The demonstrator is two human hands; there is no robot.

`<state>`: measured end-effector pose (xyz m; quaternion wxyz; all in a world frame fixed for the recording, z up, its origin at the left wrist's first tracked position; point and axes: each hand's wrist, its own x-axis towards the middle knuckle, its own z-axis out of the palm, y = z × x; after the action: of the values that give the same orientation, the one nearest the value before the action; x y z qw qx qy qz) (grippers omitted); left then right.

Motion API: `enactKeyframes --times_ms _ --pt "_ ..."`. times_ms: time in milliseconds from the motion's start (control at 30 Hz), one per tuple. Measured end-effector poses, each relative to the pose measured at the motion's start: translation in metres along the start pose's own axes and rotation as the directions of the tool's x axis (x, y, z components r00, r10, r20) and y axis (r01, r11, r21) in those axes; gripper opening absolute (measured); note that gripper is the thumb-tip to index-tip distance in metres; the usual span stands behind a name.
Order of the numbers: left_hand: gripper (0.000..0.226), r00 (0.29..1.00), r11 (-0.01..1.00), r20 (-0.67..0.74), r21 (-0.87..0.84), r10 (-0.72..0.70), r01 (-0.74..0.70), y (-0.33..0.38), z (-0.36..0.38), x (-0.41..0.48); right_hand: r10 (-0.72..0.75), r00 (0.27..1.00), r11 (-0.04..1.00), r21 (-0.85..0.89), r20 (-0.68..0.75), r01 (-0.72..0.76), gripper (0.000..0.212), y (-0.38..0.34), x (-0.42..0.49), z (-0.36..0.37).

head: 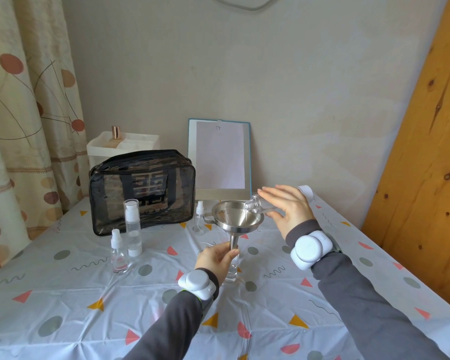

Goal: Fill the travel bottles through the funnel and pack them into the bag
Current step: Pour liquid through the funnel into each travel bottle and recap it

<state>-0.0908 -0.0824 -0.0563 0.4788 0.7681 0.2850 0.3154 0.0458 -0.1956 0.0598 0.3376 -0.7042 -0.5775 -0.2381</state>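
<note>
A steel funnel (pixel 236 217) stands with its spout in a small clear travel bottle (pixel 232 271) on the table. My left hand (pixel 217 257) grips the funnel's spout at the bottle's neck. My right hand (pixel 283 206) holds a clear supply bottle (pixel 255 203) tilted over the funnel's rim, and clear liquid runs from its mouth into the funnel. A small spray bottle (pixel 119 252) and a taller pump bottle (pixel 132 227) stand capped at the left. Another spray bottle (pixel 199 218) stands behind the funnel. The dark see-through bag (pixel 142 191) sits zipped behind them.
A white organiser box (pixel 122 148) with a gold-capped bottle (pixel 115 133) stands behind the bag. A framed board (pixel 220 158) leans on the wall. A curtain hangs at the left and a wooden panel leans at the right. The table (pixel 89 294) has a patterned cloth.
</note>
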Motion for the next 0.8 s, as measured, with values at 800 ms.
enactKeyframes --times_ms 800 --pt "0.014 1.000 1.000 0.000 0.016 0.004 -0.004 0.000 -0.001 0.000 0.493 0.865 0.702 0.547 0.090 -0.457 0.052 0.015 -0.015 0.016"
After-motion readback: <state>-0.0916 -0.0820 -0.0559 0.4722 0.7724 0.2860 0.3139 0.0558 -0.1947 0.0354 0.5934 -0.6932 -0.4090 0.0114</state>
